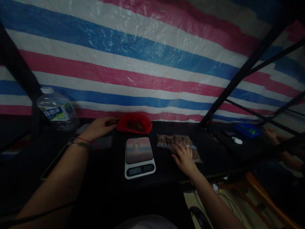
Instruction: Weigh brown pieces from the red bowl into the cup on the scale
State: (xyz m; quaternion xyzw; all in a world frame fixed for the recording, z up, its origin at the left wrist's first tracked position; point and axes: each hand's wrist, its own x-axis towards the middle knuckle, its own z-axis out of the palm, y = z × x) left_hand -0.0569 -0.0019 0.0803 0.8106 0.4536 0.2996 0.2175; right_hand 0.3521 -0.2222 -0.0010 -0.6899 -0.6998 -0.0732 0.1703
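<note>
My left hand [101, 127] reaches to the left edge of a red plastic bag [122, 122] that gapes open, with brownish bits inside. Its thumb and fingers close in at that edge, though the fingertips are hard to make out in the dim light. My right hand [184, 157] lies with fingers spread over small clear packets [170, 140] filled with brown bits. Part of the nearer packet [196, 156] is hidden under that hand. Between both hands sits a white kitchen scale [139, 158] with a small clear object [136, 145] on its plate.
A large clear bottle [58, 109] stands at the back left. Flat clear bags [102, 142] and a phone-like slab [56, 160] lie near my left forearm. A striped sheet [143, 63] hangs behind, with dark frame bars [228, 86] at right. Another person's hand [271, 135] shows beyond.
</note>
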